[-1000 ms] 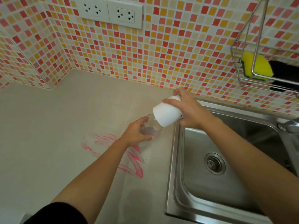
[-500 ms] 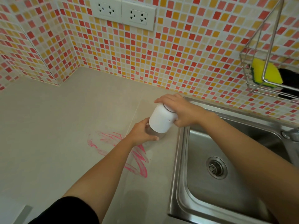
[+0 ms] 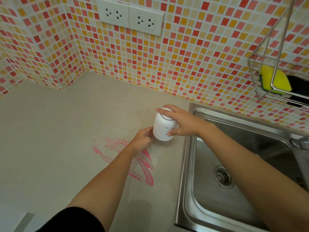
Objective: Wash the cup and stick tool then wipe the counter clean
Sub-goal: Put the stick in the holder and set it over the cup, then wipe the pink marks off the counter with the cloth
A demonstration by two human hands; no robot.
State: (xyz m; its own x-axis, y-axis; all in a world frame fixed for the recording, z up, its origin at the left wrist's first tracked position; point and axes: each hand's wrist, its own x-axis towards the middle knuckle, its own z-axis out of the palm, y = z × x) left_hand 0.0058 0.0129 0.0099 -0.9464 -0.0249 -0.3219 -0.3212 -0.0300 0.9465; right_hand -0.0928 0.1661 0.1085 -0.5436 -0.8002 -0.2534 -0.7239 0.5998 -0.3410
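Tiled kitchen surface (image 3: 50,131): upright white unit (image 3: 163,129) on clear cup (image 3: 161,142); left hand (image 3: 143,141) grasps cup, right hand (image 3: 181,123) grips unit.

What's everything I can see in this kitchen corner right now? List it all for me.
White cylindrical plastic top unit: one, white, upright on the clear cup, beside the sink.
Clear glass cup: one, transparent, on the counter under the white unit.
Pink smear: one patch, pink, on the counter in front of the cup.
Beige counter: one, beige.
Stainless steel sink: one, silver, right of the counter, with a round drain.
Wire rack: one, silver, on the wall above the sink.
Yellow-green sponge: one, in the rack, beside something black.
White wall sockets: two plates, on the mosaic wall.
Left hand: on the cup.
Right hand: gripping the white unit.
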